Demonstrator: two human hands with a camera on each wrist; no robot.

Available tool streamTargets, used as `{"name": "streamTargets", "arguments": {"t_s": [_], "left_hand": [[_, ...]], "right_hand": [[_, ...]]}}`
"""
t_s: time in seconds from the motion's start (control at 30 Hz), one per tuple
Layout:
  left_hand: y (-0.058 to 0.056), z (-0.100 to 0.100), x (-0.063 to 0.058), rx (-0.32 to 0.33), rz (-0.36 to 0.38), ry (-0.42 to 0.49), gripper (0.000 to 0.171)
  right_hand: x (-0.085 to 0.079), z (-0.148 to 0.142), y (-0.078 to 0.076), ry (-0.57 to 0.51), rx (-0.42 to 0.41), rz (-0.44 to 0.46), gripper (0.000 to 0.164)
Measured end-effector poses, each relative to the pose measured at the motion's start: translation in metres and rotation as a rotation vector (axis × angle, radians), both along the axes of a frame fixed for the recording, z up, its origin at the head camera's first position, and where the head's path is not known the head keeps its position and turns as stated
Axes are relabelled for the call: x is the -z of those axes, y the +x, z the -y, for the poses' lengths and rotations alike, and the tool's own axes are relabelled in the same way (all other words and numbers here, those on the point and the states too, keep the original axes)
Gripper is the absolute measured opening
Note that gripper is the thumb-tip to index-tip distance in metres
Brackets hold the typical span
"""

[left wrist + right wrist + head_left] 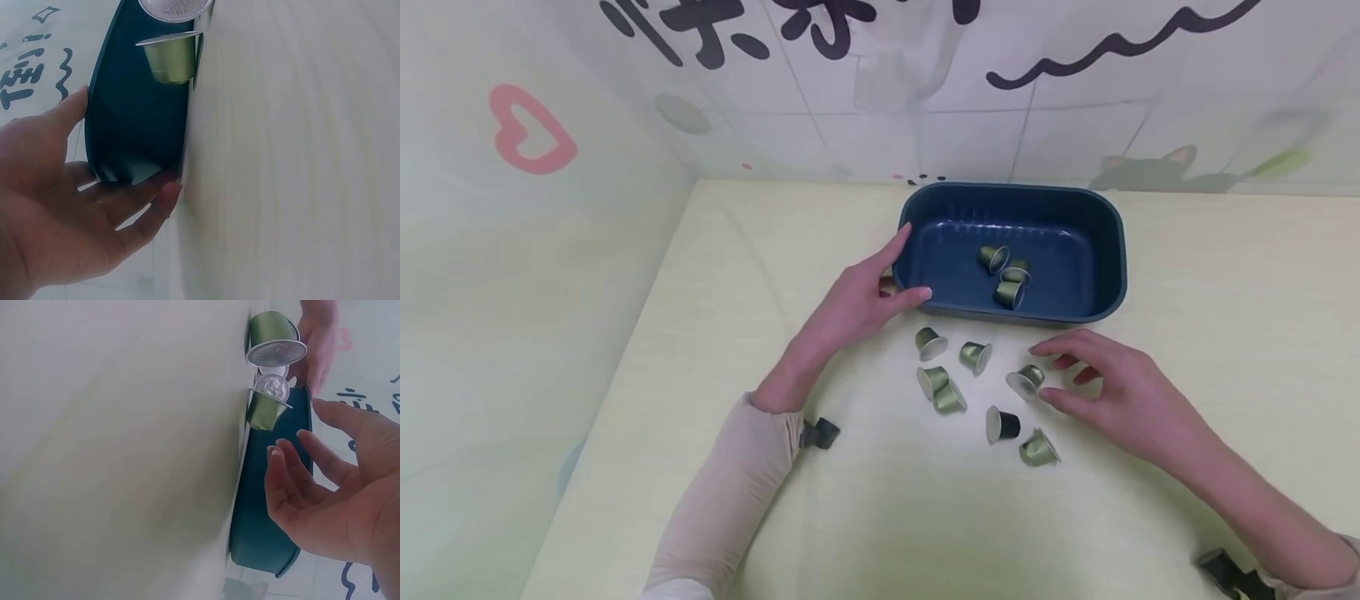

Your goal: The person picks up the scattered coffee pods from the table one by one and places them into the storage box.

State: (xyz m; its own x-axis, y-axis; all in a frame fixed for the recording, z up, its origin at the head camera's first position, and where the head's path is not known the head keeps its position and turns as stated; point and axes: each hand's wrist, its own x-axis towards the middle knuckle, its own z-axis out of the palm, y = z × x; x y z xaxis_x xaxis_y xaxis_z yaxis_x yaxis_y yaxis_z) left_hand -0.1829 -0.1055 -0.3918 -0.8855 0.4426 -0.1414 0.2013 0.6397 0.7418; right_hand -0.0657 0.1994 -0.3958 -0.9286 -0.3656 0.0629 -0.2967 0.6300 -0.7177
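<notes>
A dark blue bin (925, 250) sits on the table with three green coffee capsules inside. My left hand (868, 296) holds the bin's left end, thumb at the front corner and fingers along the end wall, as the left wrist view (69, 206) also shows. My right hand (1120, 383) reaches in from the right, thumb and fingers spread apart around a green capsule (1026, 382) lying on its side in front of the bin. In the right wrist view a gap shows between those fingertips and the nearest capsule (267, 411).
Several more green capsules lie loose in front of the bin, among them one green capsule (1039, 448) nearest me. Beside it lies a black capsule (1003, 425). A printed wall (925, 133) stands close behind the bin, and another wall (550, 275) borders the table's left.
</notes>
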Motion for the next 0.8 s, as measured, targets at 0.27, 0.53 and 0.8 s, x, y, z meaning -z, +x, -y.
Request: {"name": "streamTargets", "arguments": {"t_s": [0.27,0.53,0.8], "left_hand": [[0.0007,-0.0009,-0.0003,-0.009,0.005,-0.008,0.086],[0.0011,-0.0005,0.0007,-0.002,0.004,-0.003,0.086],[0.0003,-0.0006,0.0006,-0.003,0.004,0.001,0.086]], "right_hand": [[0.0019,0.0009,-0.0013,0.003,0.001,0.084,0.039],[0.0073,0.0018,-0.0032,0.052,-0.031,0.070,0.043],[0.0098,0.0049,-0.0054,0.070,-0.056,0.077,0.042]]}}
